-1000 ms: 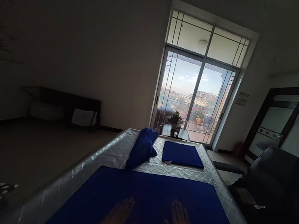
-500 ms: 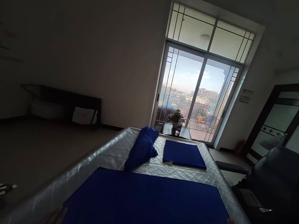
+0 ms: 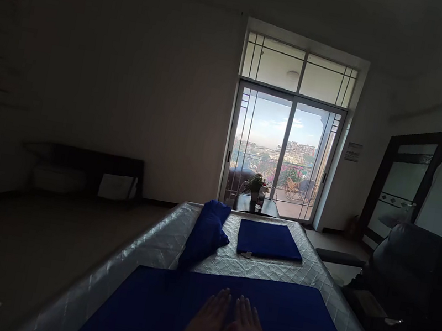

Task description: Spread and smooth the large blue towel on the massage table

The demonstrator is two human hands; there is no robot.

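A large flat blue cloth (image 3: 131,308) is spread over the near part of a table with a silvery quilted cover (image 3: 159,237). My left hand (image 3: 207,320) lies flat on the cloth near its middle, fingers stretched forward. Beside it, my right hand (image 3: 249,326) rests the same way, palm down, the two thumbs close together. Beyond the cloth lie a crumpled blue cloth (image 3: 205,236) on the left and a neatly folded blue cloth (image 3: 270,241) with a small white tag on the right.
Behind the table's far end stands a small dark table (image 3: 258,206) with a potted plant (image 3: 256,183) and a bottle. A dark leather chair (image 3: 421,275) is at the right. Along the left wall sits a low dark bench (image 3: 94,170). Sliding glass doors (image 3: 284,153) face me.
Both hands have moved inward from the cloth's left and right edges to its middle, where they now lie side by side. My view has tilted up slightly.
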